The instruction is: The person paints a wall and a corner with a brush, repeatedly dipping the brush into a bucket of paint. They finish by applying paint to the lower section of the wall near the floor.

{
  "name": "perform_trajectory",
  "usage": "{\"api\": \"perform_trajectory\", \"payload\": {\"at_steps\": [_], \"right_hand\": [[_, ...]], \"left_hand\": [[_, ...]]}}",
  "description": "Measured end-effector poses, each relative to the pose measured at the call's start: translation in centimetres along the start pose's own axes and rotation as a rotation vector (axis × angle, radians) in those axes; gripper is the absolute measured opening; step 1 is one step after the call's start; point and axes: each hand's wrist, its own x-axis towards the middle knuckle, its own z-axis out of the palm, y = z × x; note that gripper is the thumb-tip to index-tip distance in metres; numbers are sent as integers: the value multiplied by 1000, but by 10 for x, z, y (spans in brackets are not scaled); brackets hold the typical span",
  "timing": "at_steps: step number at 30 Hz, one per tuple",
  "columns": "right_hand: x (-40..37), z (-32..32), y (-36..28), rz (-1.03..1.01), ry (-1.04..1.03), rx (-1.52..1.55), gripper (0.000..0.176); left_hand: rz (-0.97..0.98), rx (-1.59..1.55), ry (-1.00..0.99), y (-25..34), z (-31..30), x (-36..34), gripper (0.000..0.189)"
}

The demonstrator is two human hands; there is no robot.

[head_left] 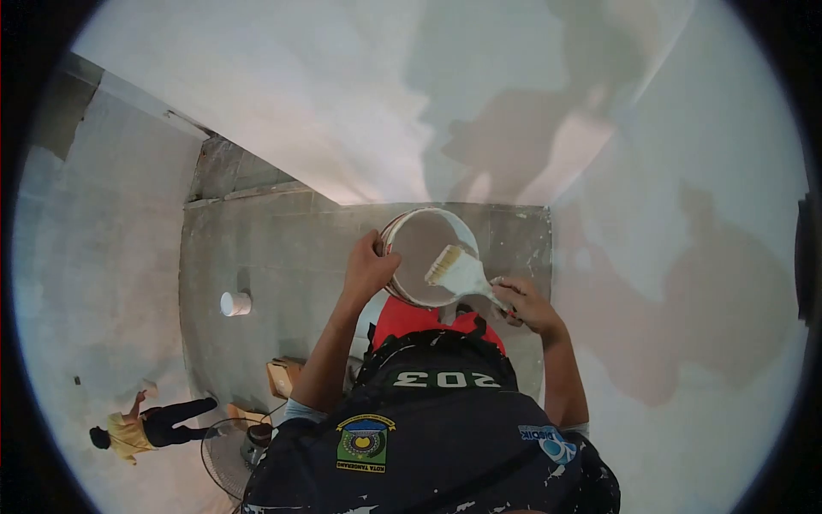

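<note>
A pale wall [291, 94] fills the upper frame. At centre, the left hand [370, 264] grips a bucket [461, 226]; the right hand [529, 303] clutches a brush [465, 276], which could drip if overloaded.

Two containers [465, 223] [235, 303], one brush [462, 274], one fan [227, 458]

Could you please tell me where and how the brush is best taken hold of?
I'd grip the brush by its narrow handle, from the right, as the right hand does: the handle sticks out past the bucket, while the wide bristles are over its opening.
</note>
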Motion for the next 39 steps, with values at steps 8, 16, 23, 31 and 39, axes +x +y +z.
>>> {"api": "perform_trajectory", "payload": {"at_steps": [8, 16, 23, 31, 39], "right_hand": [[37, 8, 66, 0, -39, 477, 25], [59, 34, 70, 4, -66, 517, 23], [110, 93, 24, -39, 424, 429, 20], [149, 65, -162, -676, 680, 134, 27], [137, 89, -335, -1099, 824, 24, 25]], "left_hand": [[-76, -103, 51, -37, 7, 2, 23], [-10, -189, 77, -88, 6, 16, 24], [55, -237, 59, -140, -10, 50, 27], [19, -225, 97, -196, -28, 76, 29], [-34, -248, 105, -235, -52, 83, 26]]}}
